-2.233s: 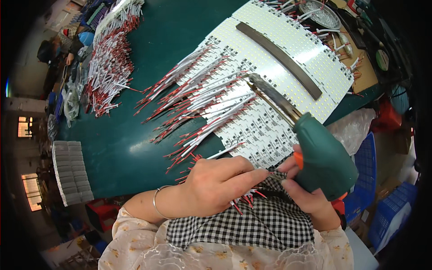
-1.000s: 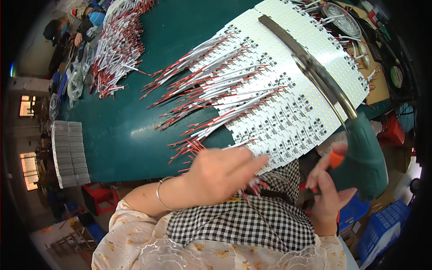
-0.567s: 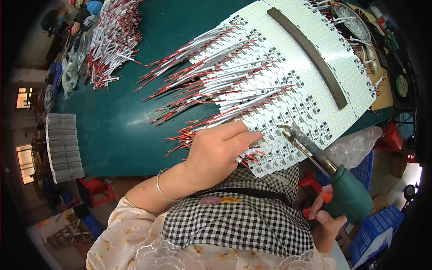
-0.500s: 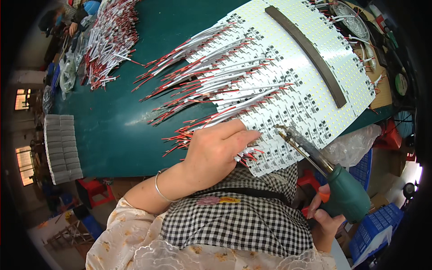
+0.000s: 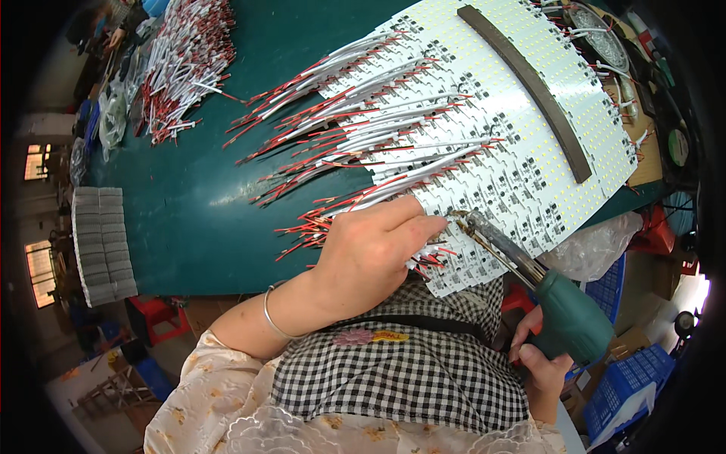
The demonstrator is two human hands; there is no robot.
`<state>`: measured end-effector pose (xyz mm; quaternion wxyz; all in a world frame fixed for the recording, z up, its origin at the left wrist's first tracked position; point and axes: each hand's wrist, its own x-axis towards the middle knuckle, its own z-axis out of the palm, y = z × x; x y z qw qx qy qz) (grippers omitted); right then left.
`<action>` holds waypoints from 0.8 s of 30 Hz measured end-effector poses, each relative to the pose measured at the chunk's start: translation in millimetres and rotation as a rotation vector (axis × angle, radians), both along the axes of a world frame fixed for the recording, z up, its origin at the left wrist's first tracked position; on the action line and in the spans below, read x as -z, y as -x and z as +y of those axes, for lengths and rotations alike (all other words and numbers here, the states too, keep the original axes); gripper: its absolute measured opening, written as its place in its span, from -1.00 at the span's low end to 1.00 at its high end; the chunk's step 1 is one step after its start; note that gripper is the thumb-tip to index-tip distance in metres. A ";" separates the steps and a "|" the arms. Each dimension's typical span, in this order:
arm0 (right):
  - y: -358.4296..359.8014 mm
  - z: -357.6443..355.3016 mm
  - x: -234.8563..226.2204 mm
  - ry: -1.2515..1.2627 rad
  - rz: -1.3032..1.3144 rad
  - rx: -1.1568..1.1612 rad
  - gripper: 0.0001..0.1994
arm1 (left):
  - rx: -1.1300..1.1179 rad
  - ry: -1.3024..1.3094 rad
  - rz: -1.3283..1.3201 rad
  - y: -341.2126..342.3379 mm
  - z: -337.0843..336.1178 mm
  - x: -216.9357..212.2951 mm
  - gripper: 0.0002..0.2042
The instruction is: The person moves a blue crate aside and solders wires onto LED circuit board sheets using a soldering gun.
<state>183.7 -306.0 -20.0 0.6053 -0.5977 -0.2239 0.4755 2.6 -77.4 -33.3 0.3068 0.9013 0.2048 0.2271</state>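
My left hand [image 5: 370,246] is closed in a pinch at the near left edge of a sheet of white circuit boards [image 5: 605,147]. Its fingers hold short red-and-white wires [image 5: 431,259], whose ends stick out below the hand. My right hand [image 5: 543,362] is wrapped round the handle of a green soldering gun [image 5: 576,318], mostly hidden behind it. The gun's dark metal tip is just right of my left fingertips, over the boards; whether it touches them I cannot tell. Rows of red-and-white wires [image 5: 446,162] lie across the boards, ends fanned to the left.
A dark curved bar [image 5: 533,87] lies across the boards. A large heap of wires [image 5: 181,68] is at the far left of the green table [image 5: 204,227], with a grey ribbed block [image 5: 104,246] at its left edge. Blue crates [image 5: 628,390] and clear plastic [image 5: 590,250] are at the right.
The soldering gun has moved left over the boards, its tip now closer to my left fingertips. My left hand keeps its pinch. The whole view has shifted slightly.
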 end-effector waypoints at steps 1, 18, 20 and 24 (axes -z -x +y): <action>0.7 -0.3 -1.4 -0.003 0.013 -0.003 -0.53 | 0.003 -0.009 -0.006 0.1 -0.1 0.2 -0.59; -6.5 -2.3 -6.4 -0.126 0.078 0.118 -0.41 | 0.002 -0.037 0.015 -2.4 -0.3 -3.4 -0.59; -6.4 -6.9 -5.6 -0.112 0.080 0.108 -0.39 | 0.012 -0.051 -0.005 -2.6 -0.3 -3.5 -0.59; -8.1 -18.6 -5.6 -0.098 0.075 0.105 -0.38 | 0.015 -0.111 -0.018 -2.8 -0.2 -4.5 -0.59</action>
